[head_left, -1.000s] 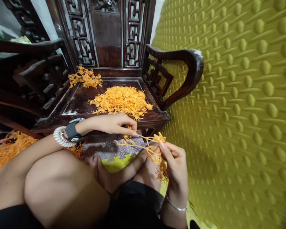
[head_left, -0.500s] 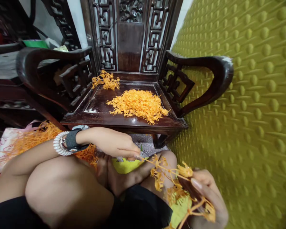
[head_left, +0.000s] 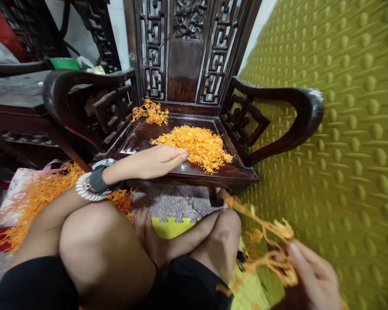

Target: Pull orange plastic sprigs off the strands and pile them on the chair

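My right hand (head_left: pixel 313 267), low on the right, pinches an orange branched plastic stem (head_left: pixel 265 224). Its thin branches stretch up and to the left, blurred by motion. My left hand (head_left: pixel 158 161), with a watch and a white coil band at the wrist, reaches over the front edge of the dark wooden chair (head_left: pixel 142 144). Its fingers are pressed together, and anything between them is hidden. Just beyond its fingertips lies a heap of small orange plastic pieces (head_left: pixel 200 146). A smaller orange cluster (head_left: pixel 151 113) sits at the back left of the seat.
A bag (head_left: pixel 11 202) overflowing with orange plastic stems (head_left: pixel 48 189) stands at my left, beside my bent knee (head_left: pixel 90 237). The chair's curved armrests (head_left: pixel 297 99) rise on both sides. A yellow-green bumpy surface (head_left: pixel 358 150) fills the right; a yellow foam mat (head_left: pixel 168 228) lies below.
My left hand has come away from the orange stem and moved up to the front of the heap. My right hand, still gripping the stem, has shifted right. The view has tilted slightly.
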Demonstrator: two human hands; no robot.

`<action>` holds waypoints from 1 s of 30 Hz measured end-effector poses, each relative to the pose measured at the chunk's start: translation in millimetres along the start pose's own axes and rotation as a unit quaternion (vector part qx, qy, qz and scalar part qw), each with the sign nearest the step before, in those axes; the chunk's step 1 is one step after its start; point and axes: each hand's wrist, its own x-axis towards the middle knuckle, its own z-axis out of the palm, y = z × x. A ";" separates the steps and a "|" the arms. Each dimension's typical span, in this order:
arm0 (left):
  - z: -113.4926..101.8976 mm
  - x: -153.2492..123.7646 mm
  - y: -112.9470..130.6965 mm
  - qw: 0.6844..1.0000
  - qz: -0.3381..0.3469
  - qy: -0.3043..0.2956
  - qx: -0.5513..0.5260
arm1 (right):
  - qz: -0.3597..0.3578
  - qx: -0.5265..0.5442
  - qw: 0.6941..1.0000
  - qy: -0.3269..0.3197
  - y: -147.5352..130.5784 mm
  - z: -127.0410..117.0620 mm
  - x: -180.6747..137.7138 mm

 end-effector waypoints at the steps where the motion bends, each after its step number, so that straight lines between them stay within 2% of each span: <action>1: 4.6 10.3 -6.9 0.999 -0.014 0.018 0.036 | 0.006 0.000 1.000 -0.025 3.8 8.9 8.4; 5: 20.5 58.5 -37.7 0.976 -0.087 0.132 0.151 | 0.036 -0.015 0.990 -0.138 8.4 36.3 23.2; 8: 28.4 94.6 -55.2 0.964 -0.112 0.179 0.160 | 0.042 -0.023 0.985 -0.167 6.4 40.2 17.4; 11: 36.8 123.5 -65.5 0.955 -0.122 0.210 0.168 | 0.053 -0.037 0.981 -0.181 6.9 34.0 9.8; 15: 51.0 144.4 -78.5 0.948 -0.131 0.223 0.185 | 0.068 -0.049 0.977 -0.194 8.2 23.9 6.8; 20: 66.0 142.5 -93.0 0.950 -0.152 0.200 0.184 | 0.074 -0.037 0.980 -0.183 12.2 21.4 15.4; 23: 63.1 128.5 -80.7 0.956 -0.135 0.207 0.156 | 0.054 -0.047 0.981 -0.179 18.3 27.4 24.4; 26: 51.4 104.9 -44.3 0.980 -0.017 0.196 0.032 | 0.020 -0.089 0.979 -0.185 21.4 43.0 31.4; 27: 47.5 95.3 -29.3 0.986 0.037 0.160 -0.028 | 0.008 -0.103 0.976 -0.190 21.2 50.0 32.6; 28: 44.5 85.3 -14.6 0.988 0.085 0.098 -0.081 | -0.004 -0.115 0.974 -0.196 20.6 57.4 33.3; 29: 42.9 75.2 -1.2 0.985 0.127 0.021 -0.113 | -0.017 -0.126 0.971 -0.202 19.8 64.8 33.4; 30: 42.8 65.6 10.1 0.981 0.151 -0.030 -0.120 | -0.030 -0.136 0.968 -0.208 19.0 71.7 33.1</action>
